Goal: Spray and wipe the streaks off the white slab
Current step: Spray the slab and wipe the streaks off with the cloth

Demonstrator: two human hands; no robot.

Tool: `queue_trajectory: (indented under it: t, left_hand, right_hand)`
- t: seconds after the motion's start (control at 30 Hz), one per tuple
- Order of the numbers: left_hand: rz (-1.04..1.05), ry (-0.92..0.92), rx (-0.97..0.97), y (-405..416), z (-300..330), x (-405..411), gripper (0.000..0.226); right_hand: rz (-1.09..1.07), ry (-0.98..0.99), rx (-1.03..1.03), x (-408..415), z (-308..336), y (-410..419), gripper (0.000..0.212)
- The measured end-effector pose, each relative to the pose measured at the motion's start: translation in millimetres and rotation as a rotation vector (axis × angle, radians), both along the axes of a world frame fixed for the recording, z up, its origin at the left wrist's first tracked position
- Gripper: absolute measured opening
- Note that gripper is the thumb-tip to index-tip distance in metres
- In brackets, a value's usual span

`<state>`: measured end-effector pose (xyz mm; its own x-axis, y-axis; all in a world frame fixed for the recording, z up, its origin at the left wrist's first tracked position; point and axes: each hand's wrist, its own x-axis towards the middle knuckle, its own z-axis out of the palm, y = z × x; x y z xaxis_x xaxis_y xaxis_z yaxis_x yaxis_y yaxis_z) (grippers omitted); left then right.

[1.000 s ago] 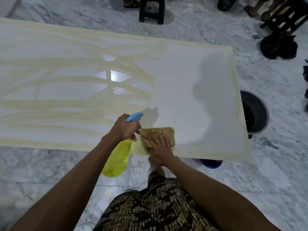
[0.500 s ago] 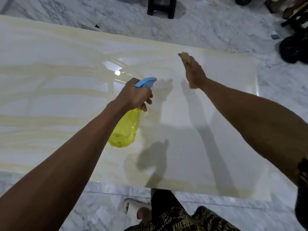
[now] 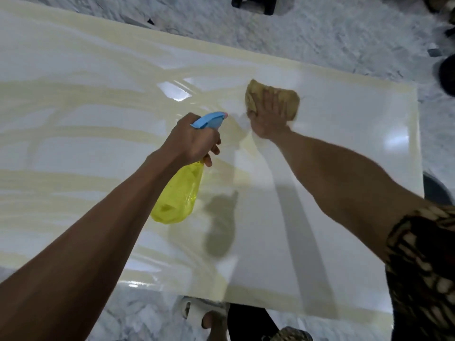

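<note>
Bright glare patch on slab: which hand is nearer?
Left. The left hand gripping the spray bottle sits just below the glare patch; the right hand, pressing the cloth, lies farther right.

grey-white marble floor (image 3: 332, 33), dark stool (image 3: 253, 4) at far edge

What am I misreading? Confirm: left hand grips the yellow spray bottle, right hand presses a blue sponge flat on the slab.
The colour is wrong. In the head view the right hand presses a tan sponge flat on the slab; blue is only the nozzle of the spray bottle gripped by the left hand.
</note>
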<state>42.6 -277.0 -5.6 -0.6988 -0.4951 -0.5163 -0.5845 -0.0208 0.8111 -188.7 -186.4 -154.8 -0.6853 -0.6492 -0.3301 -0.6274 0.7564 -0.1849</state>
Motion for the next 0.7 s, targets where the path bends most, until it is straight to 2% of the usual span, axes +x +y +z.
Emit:
queue_trajectory:
  t: [0.2, 0.27, 0.37, 0.43, 0.5, 0.53, 0.6, 0.7]
  left_hand:
    - [0.011, -0.074, -0.01, 44, 3, 92, 0.06]
    - [0.017, -0.084, -0.004, 63, 7, 125, 0.051]
    - [0.034, -0.102, 0.025, 91, 11, 172, 0.029]
    - [0.035, -0.123, 0.041, 107, 11, 199, 0.036]
    - [0.024, -0.131, 0.049, 121, 16, 223, 0.037]
    - [0.028, -0.13, 0.052, 126, 19, 233, 0.034]
    - [0.043, -0.115, 0.035, 132, 28, 246, 0.033]
    - [0.028, -0.089, -0.003, 137, 47, 259, 0.024]
  right_hand:
    - [0.196, 0.04, -0.002, 161, -1, 87, 0.063]
    - [0.206, -0.013, -0.048, 222, 4, 123, 0.064]
    - [0.256, -0.148, -0.004, 315, 8, 173, 0.062]
    - [0.298, -0.204, 0.049, 363, 12, 195, 0.061]
    - [0.311, -0.149, 0.072, 373, 24, 200, 0.06]
    - [0.299, -0.199, 0.117, 368, 36, 194, 0.06]
    - [0.156, -0.446, 0.087, 354, 74, 177, 0.055]
    - [-0.23, -0.781, -0.309, 349, 131, 164, 0.043]
